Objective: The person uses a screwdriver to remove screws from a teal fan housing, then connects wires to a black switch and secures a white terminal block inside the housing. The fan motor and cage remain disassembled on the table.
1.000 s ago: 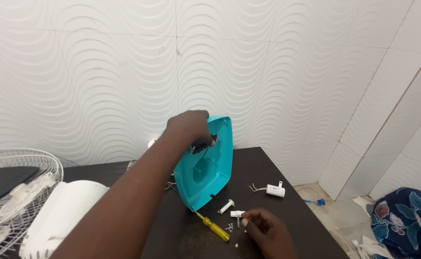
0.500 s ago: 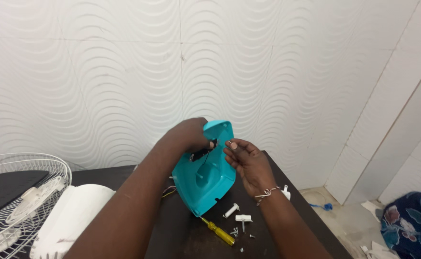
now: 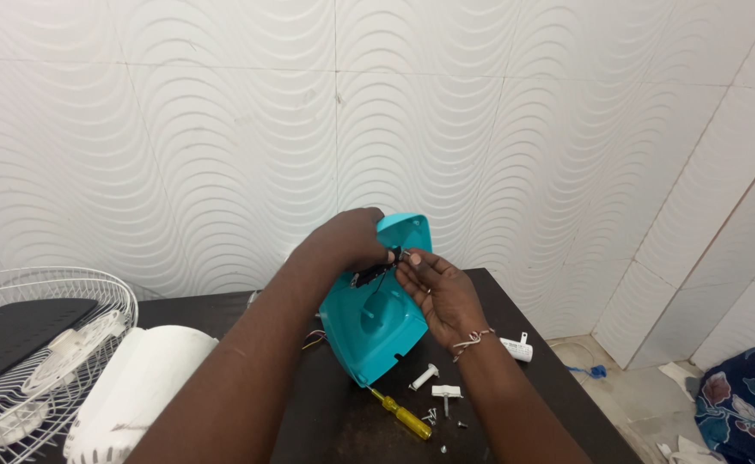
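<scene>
Now that the right hand (image 3: 442, 292) has come up off the table w/ fingertips pinched at the teal plastic housing (image 3: 377, 318), left hand (image 3: 351, 241) grips its top; small part likely being fitted.

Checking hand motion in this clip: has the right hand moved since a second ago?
Yes. The right hand has come up from the loose screws on the dark table to the upper part of the teal housing, fingertips meeting the left hand.
</scene>
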